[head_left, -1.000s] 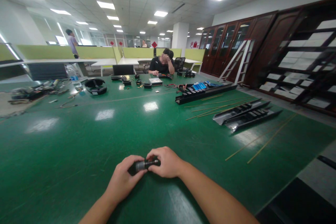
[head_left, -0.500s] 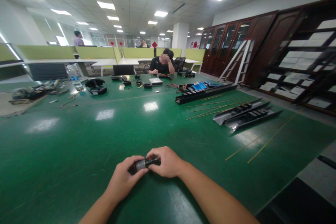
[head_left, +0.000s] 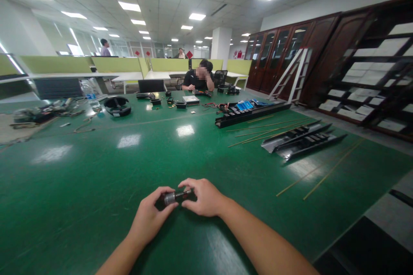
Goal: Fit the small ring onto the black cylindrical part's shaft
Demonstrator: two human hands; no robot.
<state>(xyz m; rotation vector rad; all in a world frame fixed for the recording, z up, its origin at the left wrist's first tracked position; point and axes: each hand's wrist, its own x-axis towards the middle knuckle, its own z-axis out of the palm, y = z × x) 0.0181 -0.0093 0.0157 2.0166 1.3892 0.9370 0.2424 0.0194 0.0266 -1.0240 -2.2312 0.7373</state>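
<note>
Low over the green table (head_left: 97,206), a small dark cylinder with a silver-grey band (head_left: 169,198) lies level between my hands. Its kind is too small and blurred to tell. My left hand (head_left: 151,212) grips the silver-banded left end between thumb and fingers. Around the thinner black right end curl the fingers and thumb of my right hand (head_left: 204,197), with the tip of that end hidden in the palm. A little gap shows between the right fingertips and the cylinder.
Black metal channels (head_left: 309,146) and thin brass-coloured rods (head_left: 332,172) lie to the right. A longer channel with blue packets (head_left: 245,105) sits behind them. At the far side are a black headset (head_left: 117,106), small black boxes and a seated person (head_left: 198,79). Tangled parts (head_left: 35,114) lie left.
My left hand has shifted slightly left and up with the cylinder, baring more of its middle. My right thumb and fingers have spread a little wider around the black end.
</note>
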